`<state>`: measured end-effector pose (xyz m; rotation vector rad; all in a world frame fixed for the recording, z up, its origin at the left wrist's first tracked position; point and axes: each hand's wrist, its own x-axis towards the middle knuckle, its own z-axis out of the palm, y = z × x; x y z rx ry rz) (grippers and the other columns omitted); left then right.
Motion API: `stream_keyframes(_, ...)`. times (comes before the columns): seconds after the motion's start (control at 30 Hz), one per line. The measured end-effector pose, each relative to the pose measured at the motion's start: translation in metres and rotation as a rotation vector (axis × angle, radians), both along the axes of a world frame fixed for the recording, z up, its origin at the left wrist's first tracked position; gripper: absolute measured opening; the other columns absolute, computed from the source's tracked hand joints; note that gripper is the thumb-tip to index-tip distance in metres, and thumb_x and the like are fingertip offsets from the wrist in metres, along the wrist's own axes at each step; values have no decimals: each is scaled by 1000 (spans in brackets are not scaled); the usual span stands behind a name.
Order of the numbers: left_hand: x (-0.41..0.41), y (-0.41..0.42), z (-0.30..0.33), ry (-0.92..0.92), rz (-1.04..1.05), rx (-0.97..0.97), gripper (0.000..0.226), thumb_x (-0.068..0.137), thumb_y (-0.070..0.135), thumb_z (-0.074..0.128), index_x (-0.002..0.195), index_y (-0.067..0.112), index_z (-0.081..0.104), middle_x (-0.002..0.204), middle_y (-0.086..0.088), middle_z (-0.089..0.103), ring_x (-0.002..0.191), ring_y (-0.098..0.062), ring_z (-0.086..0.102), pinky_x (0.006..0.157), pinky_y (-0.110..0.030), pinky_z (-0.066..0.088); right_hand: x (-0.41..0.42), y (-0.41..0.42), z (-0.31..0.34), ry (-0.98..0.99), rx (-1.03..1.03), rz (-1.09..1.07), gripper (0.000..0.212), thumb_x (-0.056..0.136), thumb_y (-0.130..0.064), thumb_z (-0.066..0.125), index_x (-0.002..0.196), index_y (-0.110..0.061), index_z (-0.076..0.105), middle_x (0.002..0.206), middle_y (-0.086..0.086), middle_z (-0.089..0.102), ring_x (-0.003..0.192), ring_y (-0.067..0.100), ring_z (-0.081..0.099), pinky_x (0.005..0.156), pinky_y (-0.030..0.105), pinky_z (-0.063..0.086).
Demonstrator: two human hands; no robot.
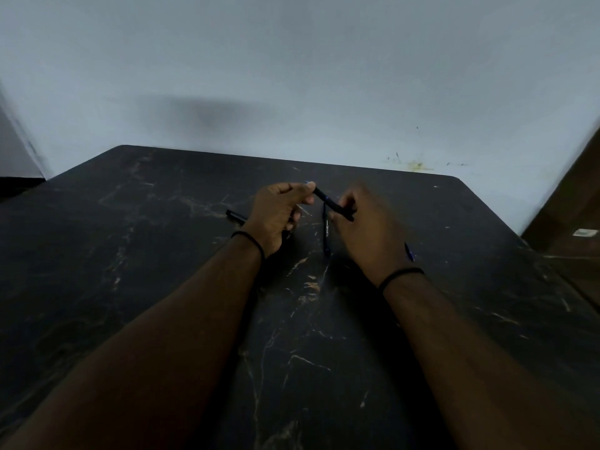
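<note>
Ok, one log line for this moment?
left grip: pinches pen end | right grip: holds other end | pen: above table | other pens: on table

A dark pen on the counter carries a short line of white print along its barrel. The letters are too small and blurred to make out. No other writing can be read.
</note>
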<state>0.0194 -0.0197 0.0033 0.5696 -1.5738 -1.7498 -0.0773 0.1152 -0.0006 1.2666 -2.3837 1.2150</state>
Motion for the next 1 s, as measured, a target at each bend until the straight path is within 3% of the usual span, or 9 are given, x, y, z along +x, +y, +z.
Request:
stream_keyframes(0.07,-1,0,1,12,11,7,15,91,24,68,87,9,68,71,4,68,40,-7,40,35,-18,26,0,-1,1,47,33,-7,21,98,-41,55,83,-25,56,71,-10,53,74,15,57,64,31,40)
stream_keyframes(0.13,-1,0,1,15,17,7,15,90,23,69,84,10,68,71,3,68,40,-6,39,35,-18,26,1,-1,1,41,17,3,26,99,-50,48,91,-27,59,72,-11,52,74,15,57,64,30,39)
stream_keyframes(0.2,-1,0,1,6,10,3,15,90,24,69,85,9,68,73,2,68,41,-7,40,35,-18,27,2,-1,1,-34,-37,19,26,91,-51,62,104,-29,56,78,-14,56,75,9,58,62,28,43)
stream_keyframes(0.27,0,0,1,1,3,1,16,90,25,69,87,10,67,75,1,68,43,-7,40,36,-19,27,0,-1,-1,-18,-53,18,25,84,-38,74,95,-30,54,78,-17,54,76,9,58,60,26,41)
stream_keyframes(0.43,0,-1,0,3,-5,-1,15,88,27,71,83,13,68,73,4,69,43,-8,41,36,-19,27,-1,-2,-1,54,-19,-3,13,93,-33,65,86,-23,65,85,-7,64,81,14,58,71,31,45)
stream_keyframes(0.57,-1,-4,-1,-1,3,6,15,86,27,73,82,14,69,74,4,70,44,-8,42,36,-20,30,-2,-4,-2,79,-4,12,18,95,-34,60,89,-20,70,80,-5,64,77,16,58,65,31,39)
stream_keyframes(0.73,-2,-5,-3,18,-1,25,13,87,22,71,87,10,70,71,4,70,43,-8,42,35,-18,29,-3,-5,-5,-31,-37,31,9,90,-32,68,97,-27,67,88,-14,65,82,8,60,72,28,48)
stream_keyframes(0.87,-3,-5,-2,31,-8,36,27,87,23,70,101,0,69,69,4,68,43,-9,40,34,-18,27,-1,-5,-5,-51,-103,10,13,85,-24,73,85,-28,61,79,-13,62,75,4,58,66,29,50)
stream_keyframes(1.0,0,-3,-2,-15,-38,-22,26,84,34,74,82,9,70,56,-2,55,42,-13,34,35,-19,25,3,-3,-4,11,-168,0,11,83,-20,74,83,-26,64,82,-12,61,74,3,55,64,24,44)
